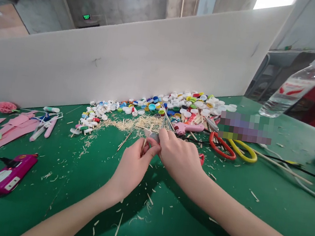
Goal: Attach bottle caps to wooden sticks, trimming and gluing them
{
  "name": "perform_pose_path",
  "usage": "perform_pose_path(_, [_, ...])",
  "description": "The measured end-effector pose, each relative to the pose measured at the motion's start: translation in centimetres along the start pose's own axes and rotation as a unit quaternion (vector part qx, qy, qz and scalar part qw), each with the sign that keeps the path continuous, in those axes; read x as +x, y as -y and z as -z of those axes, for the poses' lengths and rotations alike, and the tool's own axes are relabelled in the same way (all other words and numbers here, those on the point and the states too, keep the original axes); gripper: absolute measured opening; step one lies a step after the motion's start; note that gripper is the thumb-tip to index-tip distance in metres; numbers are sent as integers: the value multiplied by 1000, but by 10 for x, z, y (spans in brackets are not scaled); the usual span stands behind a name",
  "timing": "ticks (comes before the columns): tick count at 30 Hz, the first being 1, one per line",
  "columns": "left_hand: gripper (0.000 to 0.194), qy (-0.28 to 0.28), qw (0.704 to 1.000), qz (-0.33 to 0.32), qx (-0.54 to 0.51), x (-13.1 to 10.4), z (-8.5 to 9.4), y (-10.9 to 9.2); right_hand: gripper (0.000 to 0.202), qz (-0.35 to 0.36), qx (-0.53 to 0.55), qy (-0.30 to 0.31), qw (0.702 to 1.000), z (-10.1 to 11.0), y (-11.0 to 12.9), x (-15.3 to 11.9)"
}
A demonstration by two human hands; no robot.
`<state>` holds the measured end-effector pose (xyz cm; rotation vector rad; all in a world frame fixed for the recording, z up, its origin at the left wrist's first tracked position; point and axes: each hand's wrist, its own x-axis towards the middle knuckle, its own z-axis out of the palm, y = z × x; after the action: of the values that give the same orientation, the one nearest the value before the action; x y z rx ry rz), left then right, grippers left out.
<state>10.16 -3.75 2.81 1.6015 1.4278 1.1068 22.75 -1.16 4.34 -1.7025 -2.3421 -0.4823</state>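
Both my hands meet above the middle of the green table (88,186). My left hand (128,167) is closed in a pinch on a thin, pale wooden stick (144,144); most of it is hidden by the fingers. Touching it from the right, my right hand (180,155) is closed around a grey metal blade (151,134), whose tip end shows past the fingers. A red handle loop (202,159) peeks out behind the right hand; whether it belongs to the blade I cannot tell. Pale wood shavings (133,124) lie heaped just beyond my hands.
Bottle caps (174,101) are piled along the white board (142,64). On the right lie a pink glue gun (187,128), red-handled scissors (222,146), a yellow handle (243,151), cables and a water bottle (296,89). Pink paper (10,129) and a purple power socket (9,175) are left.
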Motion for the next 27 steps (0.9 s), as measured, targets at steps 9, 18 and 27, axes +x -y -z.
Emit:
perform_pose_path(9, [49,12,998,55,-28,6,-9,14,48,-52,-19,-6,998,-7,8,-3])
perform_pose_path(18, [46,51,969,168,-171,1,-9,7,52,-90,-28,-5,996,0,3,-5])
perform_pose_path(27, [42,83,933,202,-285,6,0,5,48,3,-10,37,999,-9,-10,0])
